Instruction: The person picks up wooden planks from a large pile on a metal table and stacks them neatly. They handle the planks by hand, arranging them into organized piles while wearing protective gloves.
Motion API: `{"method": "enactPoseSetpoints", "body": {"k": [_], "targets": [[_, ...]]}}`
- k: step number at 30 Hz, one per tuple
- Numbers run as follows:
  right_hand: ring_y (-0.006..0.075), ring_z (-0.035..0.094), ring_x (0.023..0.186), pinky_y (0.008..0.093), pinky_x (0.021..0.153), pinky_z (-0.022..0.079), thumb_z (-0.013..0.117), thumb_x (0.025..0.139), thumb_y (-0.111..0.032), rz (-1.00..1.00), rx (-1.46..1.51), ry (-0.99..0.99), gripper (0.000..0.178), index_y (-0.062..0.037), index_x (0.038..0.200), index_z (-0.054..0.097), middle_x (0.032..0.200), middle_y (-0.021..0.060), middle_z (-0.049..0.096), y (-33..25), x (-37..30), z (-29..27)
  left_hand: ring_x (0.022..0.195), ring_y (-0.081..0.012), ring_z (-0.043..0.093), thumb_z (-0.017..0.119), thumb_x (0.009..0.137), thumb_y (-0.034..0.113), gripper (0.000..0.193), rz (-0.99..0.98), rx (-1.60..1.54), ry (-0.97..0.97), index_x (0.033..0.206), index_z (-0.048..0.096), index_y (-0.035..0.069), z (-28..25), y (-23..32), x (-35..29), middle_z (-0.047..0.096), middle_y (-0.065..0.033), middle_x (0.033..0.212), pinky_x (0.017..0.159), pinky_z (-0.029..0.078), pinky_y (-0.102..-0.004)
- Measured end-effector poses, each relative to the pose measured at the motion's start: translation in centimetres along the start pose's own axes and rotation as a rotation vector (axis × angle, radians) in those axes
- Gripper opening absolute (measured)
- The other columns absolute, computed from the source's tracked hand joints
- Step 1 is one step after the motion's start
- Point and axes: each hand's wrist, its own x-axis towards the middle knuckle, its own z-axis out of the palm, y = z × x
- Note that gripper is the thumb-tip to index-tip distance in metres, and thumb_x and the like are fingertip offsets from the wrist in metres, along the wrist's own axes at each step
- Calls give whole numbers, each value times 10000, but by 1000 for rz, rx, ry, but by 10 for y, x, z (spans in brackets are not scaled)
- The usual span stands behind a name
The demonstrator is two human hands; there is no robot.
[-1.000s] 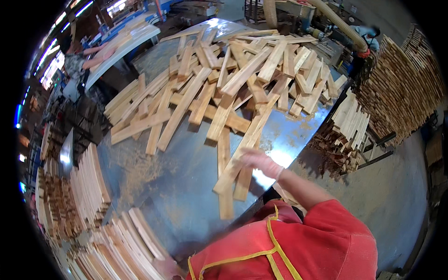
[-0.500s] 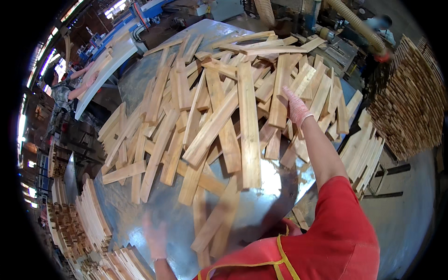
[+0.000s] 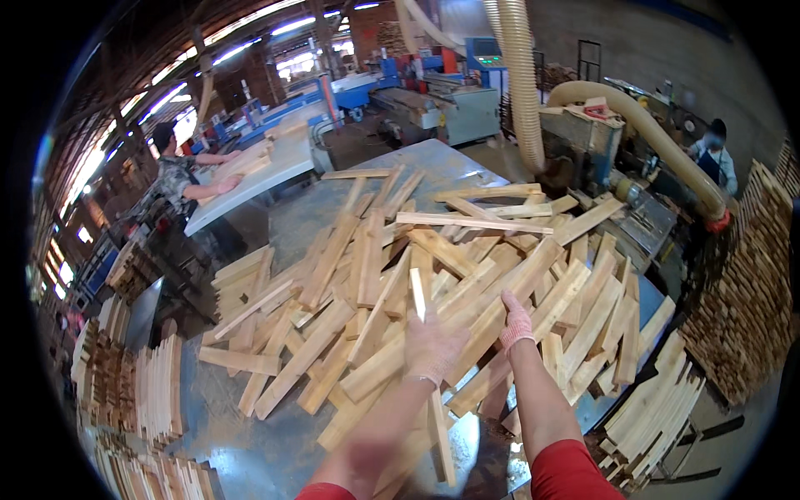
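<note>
Loose pale wooden boards [image 3: 333, 329] lie in a crossed heap on a metal-topped table [image 3: 225, 421]. My left hand [image 3: 435, 346], slightly blurred, is closed over a narrow board turned on edge [image 3: 442, 442], which sticks out above and below the hand. My right hand [image 3: 515, 323], in a pinkish knitted glove, grips the right edge of a slanting board [image 3: 479, 340] in the middle of the heap. The fingers' undersides are hidden on both hands.
Stacked boards stand at the lower left [image 3: 158, 392] and right [image 3: 654, 412], with a tall wood stack [image 3: 742, 283] beyond. A ribbed hose [image 3: 521, 92] hangs over machinery at the back. One co-worker [image 3: 179, 171] handles boards at a pale table [image 3: 250, 196]; another person [image 3: 715, 158] is far right.
My left hand has come up from the near table edge onto the boards. The board at my right hand now slants. The view has tilted up, showing more of the workshop.
</note>
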Motion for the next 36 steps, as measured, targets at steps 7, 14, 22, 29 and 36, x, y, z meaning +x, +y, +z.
{"method": "enactPoseSetpoints", "body": {"k": [7,14,22,29,36], "targets": [[309,651,1172,513,1012,571,793,933,-187,79,-37,-167,542,-86,1420,578,1265,100,678,70,-145,10,1471,-345,443,903,775,220,1119,26,-408,21,1678,263,62,-48,-152,-93,382,-216,1631,1221,396,-399],[240,664,1077,433,940,577,767,873,-133,-260,-334,-593,305,-97,1164,683,1091,47,697,183,-291,-19,1339,-233,554,786,883,86,940,-86,-744,146,1676,283,67,-159,-297,-264,535,-129,1526,1125,468,-358],[299,677,1065,477,986,574,805,784,-107,540,-358,-497,436,-49,1181,634,1120,112,673,332,-492,52,1402,-412,521,654,901,116,739,-381,-282,442,1605,435,159,-301,-512,-399,518,-184,1550,1145,450,-445],[279,693,967,419,833,591,842,775,-193,577,-1225,-634,630,40,1275,538,1079,181,691,508,-641,36,1314,-474,588,563,945,117,751,-815,-121,193,1648,317,210,-287,-601,-495,420,-214,1630,1109,482,-543],[301,685,998,407,901,570,807,836,-237,577,-1196,-1047,595,38,1280,521,1149,197,699,592,-755,28,1430,-443,493,622,998,439,785,-892,-488,420,1615,341,43,-251,-628,-639,523,-274,1538,1216,376,-478]]}}
